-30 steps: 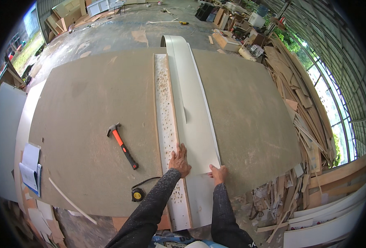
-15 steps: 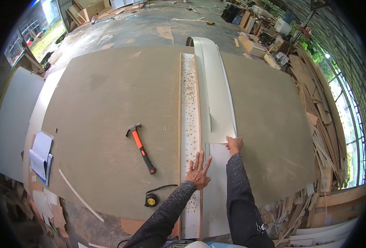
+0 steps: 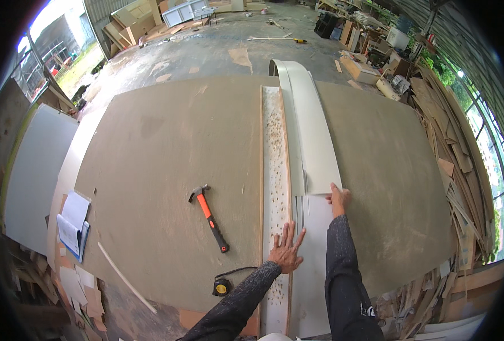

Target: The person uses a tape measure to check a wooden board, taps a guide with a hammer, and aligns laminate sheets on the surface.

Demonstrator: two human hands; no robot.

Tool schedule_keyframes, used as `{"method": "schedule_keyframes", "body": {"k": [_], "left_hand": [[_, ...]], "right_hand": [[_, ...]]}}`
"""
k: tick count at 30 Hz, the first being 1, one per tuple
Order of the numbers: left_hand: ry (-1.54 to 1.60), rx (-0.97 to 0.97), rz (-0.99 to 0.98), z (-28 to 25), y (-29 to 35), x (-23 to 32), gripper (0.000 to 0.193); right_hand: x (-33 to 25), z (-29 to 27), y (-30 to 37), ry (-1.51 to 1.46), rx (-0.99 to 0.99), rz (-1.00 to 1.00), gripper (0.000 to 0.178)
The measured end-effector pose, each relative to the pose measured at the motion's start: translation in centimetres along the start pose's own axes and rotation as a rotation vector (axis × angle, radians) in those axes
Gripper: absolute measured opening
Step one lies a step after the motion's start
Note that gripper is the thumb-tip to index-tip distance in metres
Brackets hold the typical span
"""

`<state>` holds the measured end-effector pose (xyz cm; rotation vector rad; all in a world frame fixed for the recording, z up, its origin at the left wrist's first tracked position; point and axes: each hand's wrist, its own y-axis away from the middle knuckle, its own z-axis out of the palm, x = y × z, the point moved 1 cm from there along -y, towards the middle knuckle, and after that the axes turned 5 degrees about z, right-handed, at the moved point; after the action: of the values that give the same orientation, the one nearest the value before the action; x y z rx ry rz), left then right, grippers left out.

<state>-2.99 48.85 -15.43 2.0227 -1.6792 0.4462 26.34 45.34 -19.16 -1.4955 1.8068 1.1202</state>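
A long, narrow white panel (image 3: 274, 176) with thin brown wooden edges and many brownish specks lies lengthwise on a large brown board. Spread flat across its right edge is my left hand (image 3: 286, 251), holding nothing. Beside the panel, a thin flexible white sheet (image 3: 317, 136) curls over on itself at the far end. My right hand (image 3: 338, 200) pinches the near right corner of its folded-back upper layer. The sheet's lower layer (image 3: 311, 256) runs beneath it toward me.
The brown board (image 3: 149, 153) also carries a claw hammer (image 3: 211, 220) with an orange-black handle and a black-yellow tape measure (image 3: 222, 287). Far left lie an open notebook (image 3: 73, 227) and a pale curved strip (image 3: 124, 275). Stacked wood scraps (image 3: 445, 136) line the right side.
The whole scene has shifted right and down in the picture as the view turned. Both hands keep nearly the same places on the panel and sheet.
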Motion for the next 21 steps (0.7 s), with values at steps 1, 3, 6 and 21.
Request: {"method": "schedule_keyframes", "body": {"k": [1, 3, 6, 21], "left_hand": [[0.002, 0.016, 0.040, -0.2, -0.5, 0.4, 0.105], [0.164, 0.085, 0.009, -0.8, -0.5, -1.0, 0.100], [0.081, 0.414, -0.078, -2.4, -1.9, -5.4, 0.073], [-0.342, 0.444, -0.258, -15.6, -31.8, -12.5, 0.061]], "right_hand": [[2.3, -1.5, -2.0, 0.090, 0.132, -0.082, 0.042], [4.4, -2.4, -1.9, 0.220, 0.271, -0.199, 0.045], [4.9, -2.9, 2.1, 0.291, 0.317, -0.255, 0.052], [5.6, -4.0, 1.8, 0.123, 0.367, -0.343, 0.061]]}}
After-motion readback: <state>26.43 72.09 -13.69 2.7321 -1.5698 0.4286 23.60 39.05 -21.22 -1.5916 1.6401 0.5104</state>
